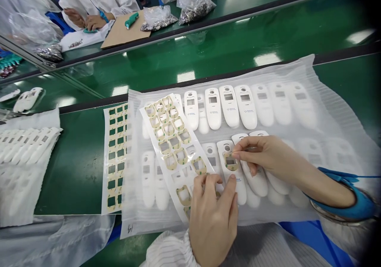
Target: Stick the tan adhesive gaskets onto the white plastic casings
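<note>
Between the thumb and forefinger of my right hand is the edge of a tan adhesive sticker, a frame with green marks. It lies over the display window of a white plastic housing. My left hand has its fingers apart, holding nothing; its fingertips rest on the sticker sheet and by the lower left side of that housing. Several tan stickers remain on the sheet, and other spots on it are bare. More white housings lie in two rows, some beneath translucent film.
A translucent packing sheet spreads under the housings. Left of it lies another sticker sheet, then a stack of wrapped housings. Across the green bench, a co-worker's hands are near cardboard and bags of small metal parts.
</note>
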Demonstrator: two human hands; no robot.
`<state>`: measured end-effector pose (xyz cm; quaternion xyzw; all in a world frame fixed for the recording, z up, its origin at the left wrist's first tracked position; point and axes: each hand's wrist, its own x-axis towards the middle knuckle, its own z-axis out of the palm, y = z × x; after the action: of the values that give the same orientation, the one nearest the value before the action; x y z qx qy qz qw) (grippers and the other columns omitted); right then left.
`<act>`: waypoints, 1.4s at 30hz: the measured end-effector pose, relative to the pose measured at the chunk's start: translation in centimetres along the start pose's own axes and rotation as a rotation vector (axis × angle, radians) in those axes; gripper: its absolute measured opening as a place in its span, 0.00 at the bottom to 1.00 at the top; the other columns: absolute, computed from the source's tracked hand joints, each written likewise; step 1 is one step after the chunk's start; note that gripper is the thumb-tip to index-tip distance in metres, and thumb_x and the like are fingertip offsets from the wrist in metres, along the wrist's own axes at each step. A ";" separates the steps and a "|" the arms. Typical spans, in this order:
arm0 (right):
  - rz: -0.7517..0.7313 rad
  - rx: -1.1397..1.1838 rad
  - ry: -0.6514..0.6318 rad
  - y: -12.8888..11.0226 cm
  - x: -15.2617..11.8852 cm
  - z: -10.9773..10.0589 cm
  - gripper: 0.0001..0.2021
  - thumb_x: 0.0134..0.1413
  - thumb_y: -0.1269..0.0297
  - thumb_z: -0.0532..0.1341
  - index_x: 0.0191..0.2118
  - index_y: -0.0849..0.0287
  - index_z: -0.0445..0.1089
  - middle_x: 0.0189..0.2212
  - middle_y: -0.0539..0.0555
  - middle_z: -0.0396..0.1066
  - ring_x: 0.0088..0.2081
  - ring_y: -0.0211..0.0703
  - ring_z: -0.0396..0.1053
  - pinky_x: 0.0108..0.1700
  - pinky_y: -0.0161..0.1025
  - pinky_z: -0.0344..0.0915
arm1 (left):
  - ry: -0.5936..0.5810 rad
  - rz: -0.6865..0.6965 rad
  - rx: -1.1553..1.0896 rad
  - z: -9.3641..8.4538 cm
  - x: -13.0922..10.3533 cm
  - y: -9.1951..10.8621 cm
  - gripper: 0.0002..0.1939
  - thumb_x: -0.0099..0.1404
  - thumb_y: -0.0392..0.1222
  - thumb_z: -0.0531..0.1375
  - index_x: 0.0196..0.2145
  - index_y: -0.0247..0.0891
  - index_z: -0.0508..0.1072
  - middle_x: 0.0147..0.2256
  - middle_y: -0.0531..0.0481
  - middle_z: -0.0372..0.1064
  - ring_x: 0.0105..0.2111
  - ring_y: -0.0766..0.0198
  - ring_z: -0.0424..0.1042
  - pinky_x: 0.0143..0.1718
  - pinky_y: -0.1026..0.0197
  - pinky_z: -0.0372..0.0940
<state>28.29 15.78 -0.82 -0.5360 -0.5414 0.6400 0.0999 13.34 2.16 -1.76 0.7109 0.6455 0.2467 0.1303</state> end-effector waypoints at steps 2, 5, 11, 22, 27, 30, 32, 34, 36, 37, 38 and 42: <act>-0.006 -0.006 0.007 0.0 0.0 0.0 0.13 0.47 0.54 0.66 0.29 0.59 0.72 0.11 0.47 0.64 0.17 0.36 0.64 0.23 0.33 0.63 | -0.021 -0.001 0.017 0.1 0.1 0.0 0.17 0.66 0.33 0.56 0.52 0.41 0.71 0.41 0.43 0.63 0.44 0.53 0.61 0.40 0.51 0.67; -0.015 -0.023 0.011 0.0 0.0 0.1 0.12 0.47 0.54 0.65 0.30 0.59 0.73 0.11 0.46 0.64 0.17 0.36 0.64 0.23 0.33 0.63 | -0.050 -0.008 0.033 0.2 0.1 0.0 0.19 0.66 0.35 0.57 0.54 0.40 0.69 0.41 0.43 0.62 0.45 0.52 0.61 0.40 0.50 0.67; -0.020 -0.064 0.025 0.3 0.0 0.1 0.13 0.49 0.52 0.64 0.31 0.59 0.73 0.12 0.46 0.65 0.17 0.37 0.65 0.24 0.35 0.63 | -0.069 -0.003 0.056 0.2 0.3 0.1 0.22 0.66 0.37 0.58 0.57 0.39 0.66 0.42 0.42 0.60 0.46 0.51 0.59 0.41 0.48 0.67; -0.003 -0.143 0.050 0.6 -0.1 0.3 0.12 0.51 0.52 0.63 0.31 0.56 0.72 0.13 0.47 0.66 0.18 0.39 0.66 0.25 0.36 0.63 | -0.104 -0.005 0.083 0.3 0.4 0.0 0.22 0.66 0.36 0.58 0.57 0.36 0.66 0.43 0.41 0.61 0.46 0.49 0.59 0.42 0.46 0.67; -0.024 -0.252 0.092 0.4 -0.3 0.8 0.13 0.54 0.50 0.61 0.32 0.54 0.72 0.14 0.47 0.67 0.19 0.40 0.66 0.23 0.37 0.60 | -0.104 0.000 0.097 0.3 0.3 0.0 0.22 0.66 0.37 0.58 0.57 0.36 0.65 0.43 0.41 0.61 0.46 0.49 0.59 0.41 0.44 0.68; -0.122 -0.435 0.156 0.2 -0.6 1.1 0.11 0.57 0.54 0.58 0.30 0.53 0.71 0.16 0.48 0.69 0.19 0.40 0.66 0.22 0.37 0.59 | -0.095 0.009 0.117 0.4 0.3 0.0 0.22 0.65 0.36 0.58 0.57 0.36 0.65 0.43 0.41 0.61 0.46 0.49 0.59 0.41 0.45 0.68; -0.228 -0.579 0.221 0.2 -0.9 1.4 0.10 0.58 0.57 0.57 0.30 0.54 0.71 0.22 0.49 0.73 0.21 0.40 0.68 0.23 0.37 0.59 | -0.089 0.017 0.128 0.4 0.4 0.0 0.22 0.66 0.36 0.57 0.57 0.35 0.65 0.43 0.41 0.61 0.47 0.49 0.59 0.41 0.46 0.68; -0.356 -0.719 0.289 0.4 -1.2 1.8 0.10 0.60 0.60 0.55 0.31 0.54 0.71 0.28 0.50 0.75 0.24 0.40 0.69 0.24 0.37 0.59 | -0.091 0.017 0.137 0.4 0.4 0.0 0.22 0.66 0.37 0.57 0.57 0.35 0.65 0.43 0.41 0.62 0.47 0.48 0.60 0.42 0.46 0.68; -0.479 -0.871 0.340 0.7 -1.5 2.0 0.11 0.62 0.64 0.52 0.34 0.56 0.70 0.31 0.50 0.75 0.24 0.39 0.69 0.22 0.36 0.57 | -0.097 0.014 0.144 0.4 0.4 0.0 0.21 0.66 0.37 0.57 0.57 0.35 0.66 0.43 0.40 0.62 0.47 0.48 0.60 0.41 0.46 0.68; -0.530 -0.951 0.358 0.9 -1.6 2.1 0.12 0.63 0.65 0.50 0.34 0.57 0.70 0.32 0.51 0.74 0.24 0.38 0.69 0.21 0.36 0.56 | -0.102 0.011 0.146 0.4 0.4 0.0 0.21 0.66 0.37 0.57 0.57 0.35 0.66 0.43 0.40 0.62 0.47 0.48 0.60 0.41 0.46 0.68; -0.572 -1.033 0.363 1.0 -1.8 2.1 0.13 0.64 0.67 0.49 0.35 0.58 0.70 0.33 0.53 0.74 0.24 0.39 0.69 0.21 0.36 0.55 | -0.107 0.011 0.148 0.3 0.4 0.0 0.22 0.66 0.37 0.57 0.57 0.35 0.65 0.43 0.40 0.63 0.46 0.48 0.61 0.41 0.46 0.68; -0.622 -1.286 0.301 1.0 -2.4 2.3 0.13 0.58 0.78 0.50 0.37 0.60 0.71 0.36 0.57 0.73 0.30 0.43 0.71 0.21 0.37 0.56 | -0.120 0.011 0.153 0.3 0.4 0.0 0.23 0.65 0.37 0.57 0.58 0.36 0.65 0.42 0.41 0.63 0.45 0.48 0.62 0.41 0.47 0.68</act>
<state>27.90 12.37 -0.62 -0.3922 -0.9180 0.0570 0.0160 13.52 2.59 -1.90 0.7360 0.6495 0.1545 0.1126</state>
